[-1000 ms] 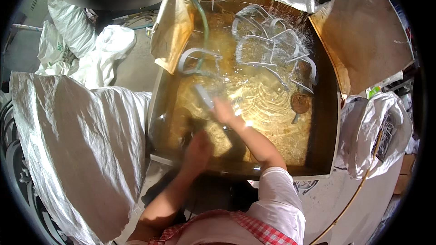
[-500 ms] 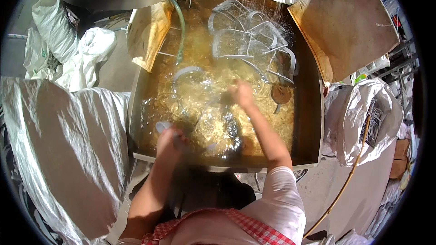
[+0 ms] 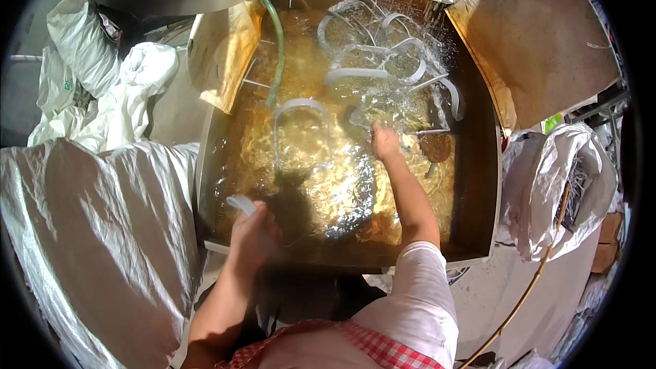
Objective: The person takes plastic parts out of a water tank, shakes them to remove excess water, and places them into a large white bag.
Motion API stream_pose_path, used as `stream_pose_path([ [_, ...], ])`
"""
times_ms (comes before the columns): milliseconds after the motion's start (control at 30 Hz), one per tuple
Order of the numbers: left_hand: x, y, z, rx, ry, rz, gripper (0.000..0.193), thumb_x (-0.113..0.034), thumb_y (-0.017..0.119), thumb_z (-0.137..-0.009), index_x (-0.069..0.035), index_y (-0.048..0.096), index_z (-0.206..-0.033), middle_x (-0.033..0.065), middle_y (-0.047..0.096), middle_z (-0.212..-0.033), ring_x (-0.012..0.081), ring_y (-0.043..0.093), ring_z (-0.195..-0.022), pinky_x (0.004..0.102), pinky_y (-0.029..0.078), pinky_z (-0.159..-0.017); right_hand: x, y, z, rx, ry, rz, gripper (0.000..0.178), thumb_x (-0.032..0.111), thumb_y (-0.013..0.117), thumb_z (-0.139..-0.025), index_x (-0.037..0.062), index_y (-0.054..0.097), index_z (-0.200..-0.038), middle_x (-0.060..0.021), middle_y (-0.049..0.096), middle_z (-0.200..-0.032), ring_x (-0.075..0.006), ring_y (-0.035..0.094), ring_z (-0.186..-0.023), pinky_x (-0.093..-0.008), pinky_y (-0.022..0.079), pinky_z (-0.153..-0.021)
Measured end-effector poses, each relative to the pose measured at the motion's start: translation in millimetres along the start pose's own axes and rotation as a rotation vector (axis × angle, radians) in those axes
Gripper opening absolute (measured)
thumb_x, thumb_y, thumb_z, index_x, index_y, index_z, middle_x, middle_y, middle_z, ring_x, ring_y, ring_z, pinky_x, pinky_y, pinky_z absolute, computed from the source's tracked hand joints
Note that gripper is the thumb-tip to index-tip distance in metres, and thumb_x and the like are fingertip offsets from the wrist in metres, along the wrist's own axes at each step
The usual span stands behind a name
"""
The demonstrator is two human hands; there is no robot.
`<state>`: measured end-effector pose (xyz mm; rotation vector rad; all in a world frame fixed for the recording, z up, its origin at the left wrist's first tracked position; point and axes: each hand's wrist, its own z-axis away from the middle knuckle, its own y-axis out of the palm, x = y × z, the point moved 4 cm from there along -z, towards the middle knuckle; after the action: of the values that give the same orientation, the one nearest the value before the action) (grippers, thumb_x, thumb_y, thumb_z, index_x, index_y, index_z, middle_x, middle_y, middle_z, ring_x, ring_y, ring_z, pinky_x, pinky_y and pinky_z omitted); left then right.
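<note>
A wide metal tank (image 3: pixel 497 184) of yellowish water lies in front of me. At its near left, my left hand (image 3: pixel 256 232) is closed around a pale plastic strip (image 3: pixel 240 203), whose flat end sticks up past the thumb. My right hand (image 3: pixel 386 142) is low at the water's surface right of the middle, its fingers curled; what they hold, if anything, is lost in splash and glare. Just beyond it lies a heap of curved pale strips (image 3: pixel 410 68), partly under water. One arched strip (image 3: pixel 302 103) stands between my hands, its lower ends in the water.
A green hose (image 3: pixel 277 48) hangs into the tank at the far left. Stiff sheets (image 3: pixel 540 48) flank the far corners, and water falls at the far right. On the right is a white sack (image 3: pixel 540 184) of thin strips, with a long stick (image 3: pixel 526 287). Silver sheeting (image 3: pixel 102 232) covers the left.
My right hand has moved slightly right. The arched strip near the middle now stands out more clearly, and the heap's strips have shifted. My left hand still grips its strip.
</note>
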<state>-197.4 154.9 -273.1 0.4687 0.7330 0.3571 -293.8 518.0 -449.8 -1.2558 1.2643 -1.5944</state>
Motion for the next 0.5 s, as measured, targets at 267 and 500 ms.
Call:
stream_pose_path([
  [267,-9,1,11,-0.107,0.206,-0.364,0.010,-0.010,0.051,-0.085,-0.007,0.046,-0.094,0.0055,0.052,-0.071,0.0124,0.048,-0.056,0.0253,0.040,-0.052,99,-67,133,0.097,-0.178,-0.354,0.032,0.031,0.065,-0.077,0.0020,0.052,-0.072,-0.0145,0.056,-0.069,-0.0295,0.055,-0.063,-0.0381,0.044,-0.060],
  [500,-11,-24,7,-0.159,0.519,-0.779,0.016,-0.009,0.055,-0.084,-0.006,0.050,-0.099,0.0041,0.055,-0.075,0.0110,0.051,-0.059,0.0244,0.042,-0.055,151,-127,188,0.494,-0.132,-0.729,0.037,0.031,0.076,-0.065,0.0052,0.058,-0.085,-0.0106,0.063,-0.083,-0.0223,0.061,-0.072,-0.0329,0.047,-0.067],
])
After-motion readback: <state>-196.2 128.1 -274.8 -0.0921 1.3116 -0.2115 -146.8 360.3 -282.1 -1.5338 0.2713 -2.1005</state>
